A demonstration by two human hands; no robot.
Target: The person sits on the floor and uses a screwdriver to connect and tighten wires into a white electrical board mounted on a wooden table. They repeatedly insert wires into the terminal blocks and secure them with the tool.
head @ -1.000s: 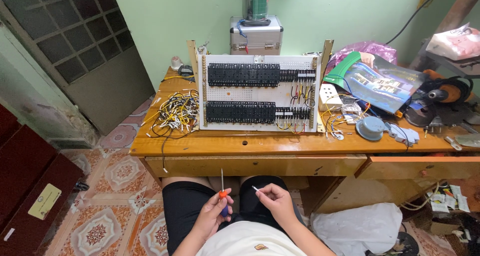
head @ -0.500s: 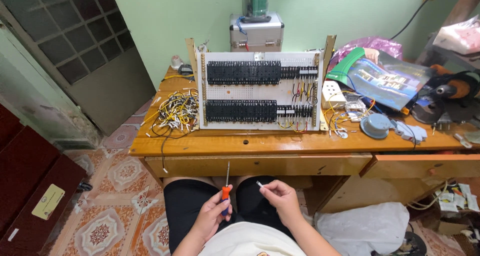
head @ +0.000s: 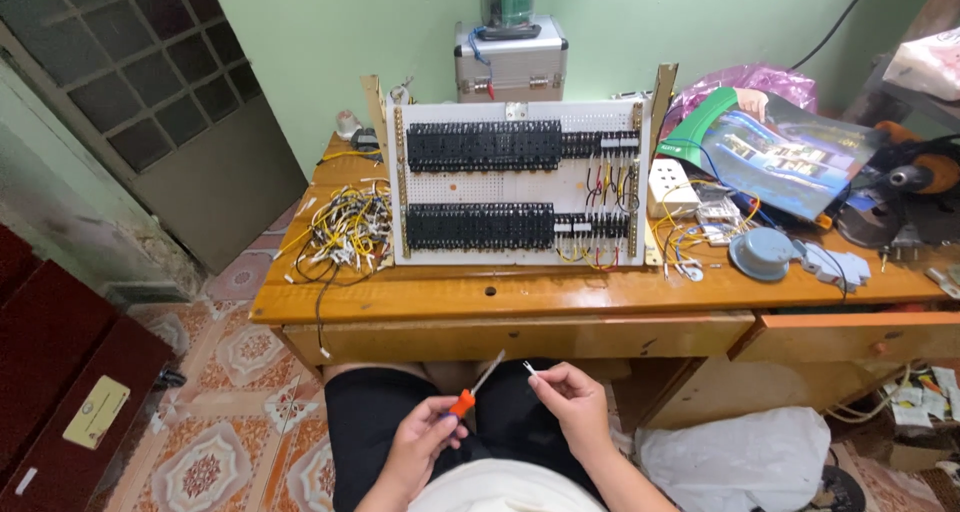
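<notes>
I sit at a wooden desk (head: 520, 294) with both hands over my lap. My left hand (head: 422, 440) grips a small screwdriver with an orange handle (head: 465, 400), its thin shaft pointing up and to the right. My right hand (head: 572, 400) pinches a short white wire end (head: 529, 368) between thumb and fingers, close to the screwdriver's tip. On the desk ahead stands a white perforated panel (head: 520, 184) with two rows of black terminal blocks and some coloured wires at its right end.
A tangle of yellow, white and black wires (head: 345, 230) lies left of the panel. A grey metal case (head: 510, 64) stands behind it. At right are a white socket box (head: 672, 189), a glossy poster (head: 790, 152), a grey round cap (head: 760, 254) and a power tool (head: 900, 194). A drawer (head: 850, 337) hangs open.
The screwdriver shaft has tilted from nearly upright toward the right, nearer the wire. The view has shifted a little to the left.
</notes>
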